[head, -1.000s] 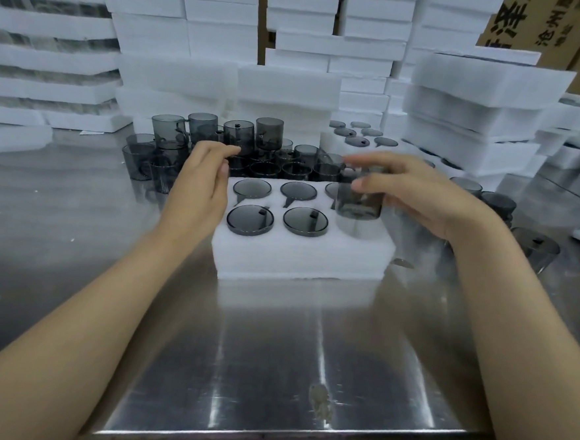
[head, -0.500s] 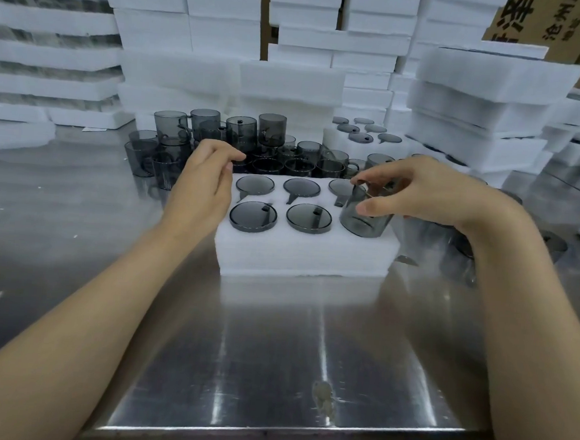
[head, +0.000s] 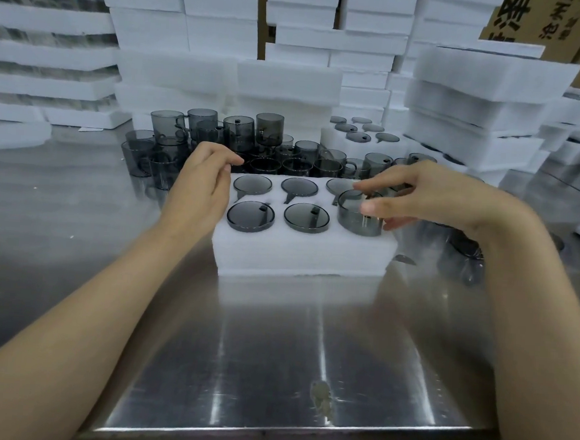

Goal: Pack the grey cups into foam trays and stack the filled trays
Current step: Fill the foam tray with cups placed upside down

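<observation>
A white foam tray [head: 300, 255] lies on the steel table [head: 272, 356] in front of me. Several of its round slots hold grey cups, such as the front left one [head: 250, 216]. My right hand [head: 431, 195] pinches a grey cup [head: 357, 221] by its rim and side; the cup stands partly sunk in the front right slot. My left hand [head: 198, 192] rests against the tray's left side with fingers loosely curled, holding nothing. Behind the tray stands a cluster of loose grey cups [head: 239, 134], some stacked.
Another foam tray with cups [head: 359, 138] sits at the back right. Tall stacks of white foam trays [head: 478, 106] line the back and right. More loose cups [head: 465, 246] lie under my right forearm. Cardboard boxes [head: 535, 24] stand top right.
My right hand has brought the cup down from above the tray into the front right slot. The left hand has stayed at the tray's left side.
</observation>
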